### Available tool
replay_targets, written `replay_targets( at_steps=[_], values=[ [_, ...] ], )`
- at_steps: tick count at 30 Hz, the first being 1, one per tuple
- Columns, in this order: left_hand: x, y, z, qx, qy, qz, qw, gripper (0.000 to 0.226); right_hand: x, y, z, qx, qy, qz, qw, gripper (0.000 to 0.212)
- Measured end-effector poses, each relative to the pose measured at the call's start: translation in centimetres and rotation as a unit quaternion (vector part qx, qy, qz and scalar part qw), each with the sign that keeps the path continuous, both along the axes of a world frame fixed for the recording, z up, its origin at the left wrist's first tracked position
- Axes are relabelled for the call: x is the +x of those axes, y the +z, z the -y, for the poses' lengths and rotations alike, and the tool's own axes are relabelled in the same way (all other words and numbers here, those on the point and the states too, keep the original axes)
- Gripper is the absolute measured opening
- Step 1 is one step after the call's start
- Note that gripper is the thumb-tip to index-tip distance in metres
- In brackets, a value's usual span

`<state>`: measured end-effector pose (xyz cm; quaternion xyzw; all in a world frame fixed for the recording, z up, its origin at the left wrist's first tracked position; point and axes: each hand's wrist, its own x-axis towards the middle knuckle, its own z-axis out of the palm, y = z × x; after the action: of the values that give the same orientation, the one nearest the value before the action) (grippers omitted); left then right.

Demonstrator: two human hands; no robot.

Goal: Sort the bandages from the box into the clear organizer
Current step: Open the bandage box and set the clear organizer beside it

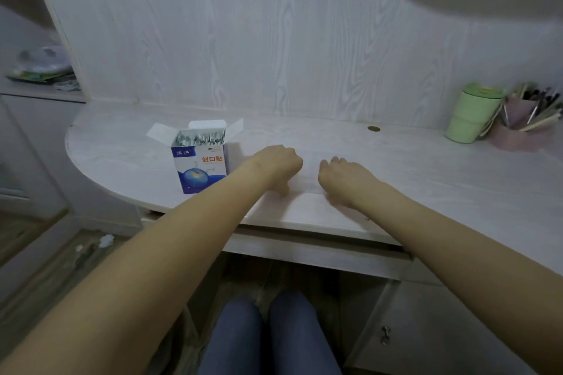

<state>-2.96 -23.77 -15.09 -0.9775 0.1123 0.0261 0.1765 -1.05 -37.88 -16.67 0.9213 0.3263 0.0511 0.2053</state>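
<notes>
A blue and white bandage box point(201, 169) stands upright on the white desk point(426, 179), its top flaps open. Wrapped bandages point(199, 137) stand packed inside it. Just to its right is my left hand point(275, 165), fingers curled and thumb pointing down. My right hand point(345, 176) sits opposite, fingers curled as well. Between the two hands lies the clear organizer point(310, 175), so transparent that only faint edges show. Each hand grips one side of it near the desk's front edge.
A green lidded cup point(470, 114) and a pink holder full of pens point(524, 125) stand at the back right. A small brown disc point(373, 128) lies near the wall. A side shelf with clutter point(42, 70) is on the left. My knees point(268, 335) are under the desk.
</notes>
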Motion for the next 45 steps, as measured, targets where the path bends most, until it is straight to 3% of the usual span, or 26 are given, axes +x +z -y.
replay_targets(
  at_steps=[7,11,13,17,21,27,32,40,42,45],
  values=[
    [-0.2,-0.5,1.0,0.0,-0.005,-0.003,1.0,0.033,-0.2,-0.1,0.1,0.015,-0.015,-0.016,1.0,0.035],
    [-0.3,0.1,0.2,-0.054,0.037,-0.017,0.998,0.016,0.0,-0.4,0.1,0.023,-0.028,-0.022,0.999,0.04],
    [-0.3,0.4,-0.4,-0.073,0.043,-0.024,0.996,0.022,0.2,-0.4,0.4,0.048,-0.029,-0.028,0.998,0.038],
    [-0.7,1.2,-1.6,-0.148,0.054,-0.037,0.987,0.055,1.3,0.4,2.3,0.123,-0.048,-0.108,0.985,0.048],
    [-1.1,2.2,-2.9,-0.221,0.032,-0.006,0.975,0.042,1.9,2.5,3.9,0.26,-0.051,-0.185,0.947,0.052],
    [-1.5,3.2,-3.2,-0.251,0.009,0.104,0.962,0.029,2.2,3.4,4.4,0.43,-0.027,-0.134,0.892,0.035],
    [-1.2,2.6,-2.6,-0.221,0.017,0.098,0.97,0.03,2.3,2.5,4.6,0.41,-0.05,-0.125,0.902,0.045],
    [-0.9,2.7,-2.5,-0.203,0.023,0.161,0.965,0.029,1.6,2.0,4.5,0.365,-0.071,-0.129,0.919,0.082],
    [-0.9,2.8,-2.5,-0.22,0.028,0.183,0.958,0.029,1.7,2.0,4.6,0.365,-0.065,-0.118,0.921,0.078],
    [-0.9,2.8,-2.3,-0.232,0.034,0.236,0.943,0.027,2.2,2.4,4.6,0.437,-0.044,-0.094,0.893,0.062]
  ],
)
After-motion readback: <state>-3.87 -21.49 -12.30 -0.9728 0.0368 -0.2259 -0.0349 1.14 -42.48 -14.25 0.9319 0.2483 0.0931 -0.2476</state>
